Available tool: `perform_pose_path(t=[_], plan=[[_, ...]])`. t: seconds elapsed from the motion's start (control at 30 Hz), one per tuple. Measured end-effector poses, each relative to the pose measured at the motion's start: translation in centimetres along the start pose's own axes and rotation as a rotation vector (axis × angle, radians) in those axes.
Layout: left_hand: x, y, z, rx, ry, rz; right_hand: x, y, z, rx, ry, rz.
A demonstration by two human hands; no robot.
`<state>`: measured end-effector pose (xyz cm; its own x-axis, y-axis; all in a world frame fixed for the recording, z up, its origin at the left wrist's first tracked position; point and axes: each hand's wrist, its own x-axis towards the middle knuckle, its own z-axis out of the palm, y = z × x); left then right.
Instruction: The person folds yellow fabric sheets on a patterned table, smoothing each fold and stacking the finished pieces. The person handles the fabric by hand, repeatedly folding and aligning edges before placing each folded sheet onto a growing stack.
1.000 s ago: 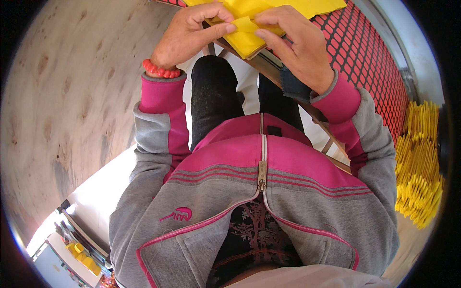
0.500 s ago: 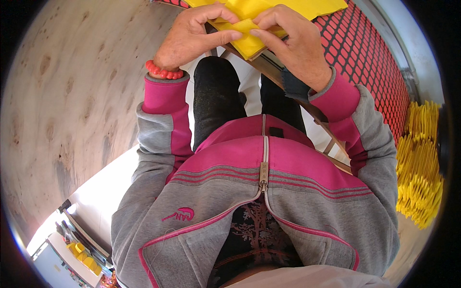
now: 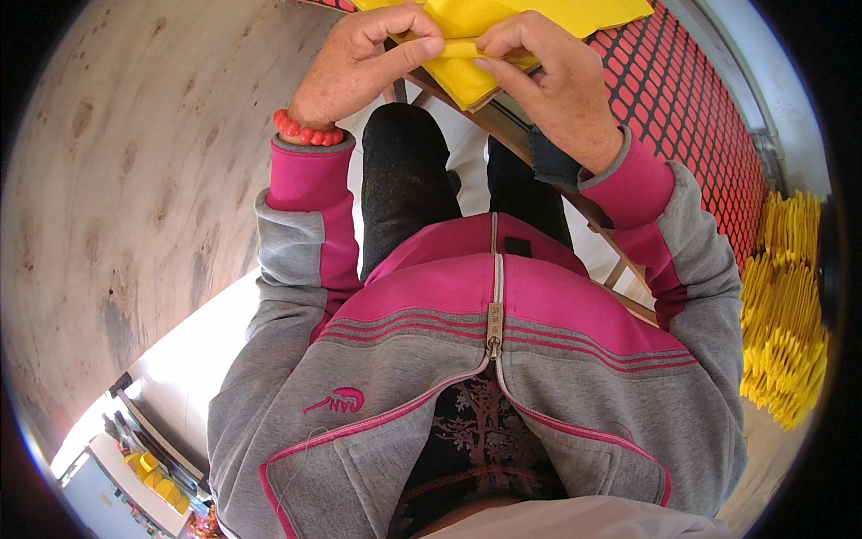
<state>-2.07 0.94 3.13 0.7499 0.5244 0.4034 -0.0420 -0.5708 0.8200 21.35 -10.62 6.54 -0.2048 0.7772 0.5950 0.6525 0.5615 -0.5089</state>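
Observation:
A thin yellow sheet (image 3: 467, 83), paper or cloth, lies at the top of the view with a narrow folded ridge across it. My left hand (image 3: 355, 67) pinches the left end of this fold between thumb and index finger. At the fold's right end, my right hand (image 3: 561, 85) grips it the same way. More yellow sheets (image 3: 579, 13) spread beneath and behind, reaching past the top edge of the picture. A red bead bracelet (image 3: 308, 135) circles my left wrist.
A red tabletop cover (image 3: 673, 108) with a black net pattern extends to the right. Beyond it hangs or stands a dense bunch of folded yellow pieces (image 3: 786, 305). My legs (image 3: 404, 180) are below the table's wooden edge. A wood-patterned surface (image 3: 135, 180) fills the left.
The left thumb has slid up and slightly left along the sheet. The fold between my hands now looks straighter and flatter. My right hand has barely shifted.

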Motion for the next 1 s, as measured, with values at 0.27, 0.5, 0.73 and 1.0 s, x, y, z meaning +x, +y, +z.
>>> perform_pose_path(t=[0.27,0.5,0.73,1.0], plan=[[0.0,0.04,0.07,-0.005,0.006,0.008,-0.17,0.59,0.25,-0.093,-0.022,-0.07],[0.2,0.37,-0.01,0.018,-0.008,0.033,-0.14,0.14,0.01,-0.094,-0.032,-0.093],[0.18,0.39,-0.08,0.018,-0.025,0.029,0.02,-0.1,0.13,-0.066,-0.036,-0.102],[0.18,0.78,0.35,0.046,0.022,0.015,-0.09,0.12,0.14,-0.077,-0.03,-0.112]])
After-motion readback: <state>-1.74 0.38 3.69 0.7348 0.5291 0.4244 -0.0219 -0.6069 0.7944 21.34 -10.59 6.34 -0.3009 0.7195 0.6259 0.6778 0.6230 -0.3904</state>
